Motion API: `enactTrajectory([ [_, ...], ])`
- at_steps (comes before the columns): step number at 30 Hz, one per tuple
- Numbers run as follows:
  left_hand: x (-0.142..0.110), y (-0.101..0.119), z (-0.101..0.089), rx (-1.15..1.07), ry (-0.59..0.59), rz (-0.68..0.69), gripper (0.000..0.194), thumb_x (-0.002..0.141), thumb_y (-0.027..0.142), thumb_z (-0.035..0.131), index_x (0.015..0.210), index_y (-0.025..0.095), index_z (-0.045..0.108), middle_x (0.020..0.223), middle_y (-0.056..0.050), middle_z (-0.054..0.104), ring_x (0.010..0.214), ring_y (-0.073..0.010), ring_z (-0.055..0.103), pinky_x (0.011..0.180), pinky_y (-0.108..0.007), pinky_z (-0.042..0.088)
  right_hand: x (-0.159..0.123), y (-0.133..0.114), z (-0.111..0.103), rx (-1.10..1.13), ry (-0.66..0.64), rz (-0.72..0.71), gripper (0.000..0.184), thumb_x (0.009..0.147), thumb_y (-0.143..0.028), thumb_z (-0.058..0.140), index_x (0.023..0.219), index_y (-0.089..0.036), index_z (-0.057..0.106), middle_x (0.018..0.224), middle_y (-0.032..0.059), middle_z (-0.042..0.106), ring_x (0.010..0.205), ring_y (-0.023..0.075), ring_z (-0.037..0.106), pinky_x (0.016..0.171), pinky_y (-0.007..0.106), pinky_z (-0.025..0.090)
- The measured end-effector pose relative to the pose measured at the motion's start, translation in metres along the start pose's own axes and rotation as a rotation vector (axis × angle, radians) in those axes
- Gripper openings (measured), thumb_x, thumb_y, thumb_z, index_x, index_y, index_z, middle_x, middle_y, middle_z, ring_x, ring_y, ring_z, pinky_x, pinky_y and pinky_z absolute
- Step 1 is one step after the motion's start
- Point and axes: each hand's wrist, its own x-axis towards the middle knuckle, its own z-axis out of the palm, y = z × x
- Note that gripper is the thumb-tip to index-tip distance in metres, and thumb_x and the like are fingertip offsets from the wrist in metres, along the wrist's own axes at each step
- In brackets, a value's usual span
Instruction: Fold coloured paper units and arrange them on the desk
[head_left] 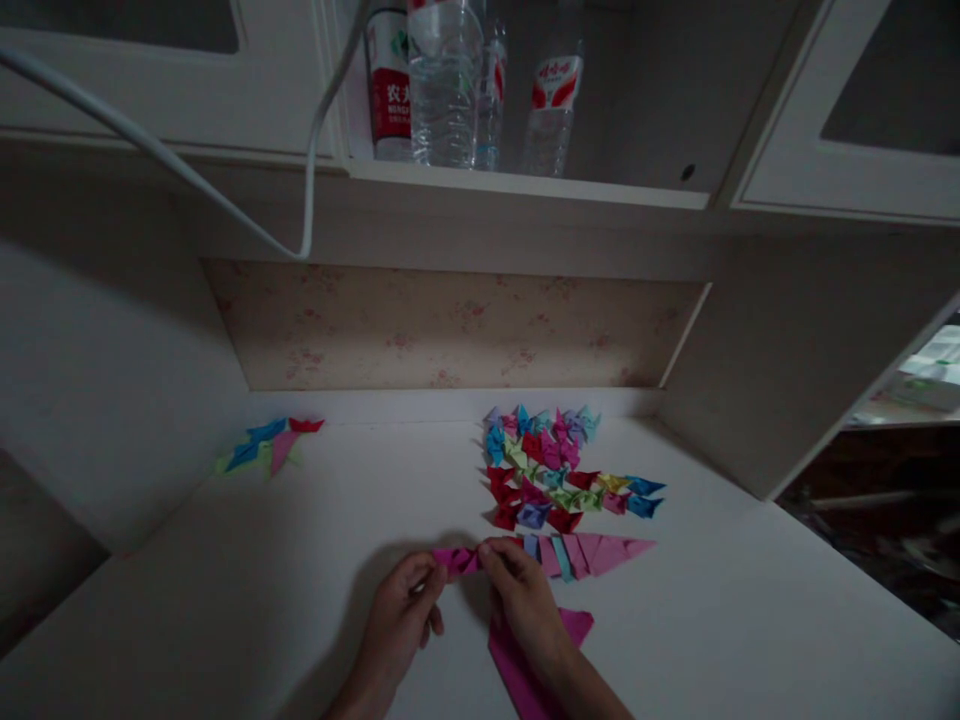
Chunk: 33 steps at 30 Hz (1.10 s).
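A small magenta folded paper piece [457, 561] is stretched between my two hands above the white desk. My left hand [405, 610] pinches its left end, and my right hand [525, 597] pinches its right end. Beneath my right wrist lies a larger magenta paper sheet [511, 668], partly covered by the arm. Just beyond the right hand is a row of overlapping pink folded papers [600, 553], with blue and red ones at its left end. Several rows of small colourful origami pieces [551, 450] sit farther back.
More folded papers [262, 445] in blue, green, pink and red lie at the desk's back left. Overhead, a shelf [600, 190] holds plastic bottles [444, 95] and a red-and-white container [390, 90]. A white cable [187, 175] hangs down in front of the cabinet.
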Motion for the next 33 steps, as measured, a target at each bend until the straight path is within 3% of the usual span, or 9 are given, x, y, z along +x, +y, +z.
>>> enactTrajectory([
  [3,0.001,-0.003,0.0,0.012,-0.025,-0.013,0.038,0.077,0.053,0.059,0.086,0.016,0.058,0.087,-0.007,0.068,0.038,-0.0053,0.052,0.031,-0.015,0.026,0.003,-0.003,-0.004,0.091,0.03,0.029,0.033,0.077,-0.051,0.062,0.074,-0.019,0.06,0.044,-0.0081,0.042,0.032,0.0076,0.035,0.032,0.02,0.025],
  [6,0.004,-0.007,0.0,0.015,-0.041,-0.037,0.038,0.074,0.053,0.06,0.084,0.016,0.057,0.081,-0.005,0.067,0.038,-0.0056,0.051,0.031,-0.014,0.026,0.009,-0.019,-0.024,0.12,0.067,-0.008,0.031,0.075,-0.048,0.064,0.071,-0.018,0.06,0.047,-0.006,0.048,0.038,0.0096,0.043,0.038,0.021,0.033],
  [9,0.006,-0.009,0.0,0.018,-0.048,-0.052,0.038,0.074,0.052,0.06,0.084,0.016,0.058,0.073,-0.001,0.064,0.036,-0.0055,0.048,0.03,-0.015,0.027,0.017,-0.043,-0.064,-0.018,0.134,-0.03,0.028,0.074,-0.047,0.064,0.075,-0.019,0.061,0.049,-0.0044,0.054,0.043,0.0123,0.049,0.042,0.022,0.036],
  [13,0.008,-0.01,0.001,0.024,-0.073,-0.051,0.032,0.074,0.047,0.059,0.082,0.016,0.059,0.069,0.001,0.061,0.036,-0.0046,0.045,0.03,-0.015,0.026,0.028,-0.067,-0.134,-0.114,0.272,-0.028,0.026,0.071,-0.043,0.065,0.077,-0.019,0.061,0.061,-0.0023,0.058,0.052,0.013,0.053,0.05,0.024,0.042],
  [16,0.007,-0.009,0.001,0.033,-0.079,-0.057,0.03,0.074,0.045,0.058,0.082,0.016,0.06,0.068,0.001,0.06,0.036,-0.0048,0.045,0.031,-0.015,0.026,0.035,-0.074,-0.179,-0.162,0.331,0.021,0.027,0.07,-0.043,0.064,0.078,-0.018,0.062,0.064,-0.0013,0.06,0.052,0.012,0.052,0.053,0.025,0.044],
  [19,0.006,-0.009,0.0,0.031,-0.085,-0.054,0.029,0.074,0.044,0.057,0.081,0.016,0.059,0.067,0.002,0.059,0.036,-0.0049,0.045,0.031,-0.015,0.027,0.037,-0.073,-0.207,-0.223,0.345,0.082,0.027,0.068,-0.041,0.066,0.076,-0.015,0.064,0.065,0.0015,0.062,0.049,0.0111,0.051,0.051,0.026,0.043],
  [23,0.007,-0.01,-0.001,0.016,-0.108,-0.043,0.028,0.075,0.044,0.057,0.078,0.016,0.058,0.066,0.003,0.058,0.036,-0.0042,0.043,0.031,-0.015,0.027,0.037,-0.066,-0.22,-0.289,0.304,0.138,0.027,0.069,-0.041,0.065,0.073,-0.014,0.065,0.067,0.0036,0.065,0.045,0.0097,0.049,0.045,0.024,0.038],
  [33,0.008,-0.012,-0.002,0.031,-0.12,-0.048,0.028,0.076,0.044,0.057,0.079,0.016,0.059,0.066,0.002,0.058,0.036,-0.0044,0.042,0.031,-0.016,0.026,0.048,-0.043,-0.223,-0.378,0.267,0.214,0.019,0.069,-0.034,0.063,0.068,-0.015,0.064,0.06,0.0024,0.064,0.04,0.0085,0.044,0.037,0.021,0.028],
])
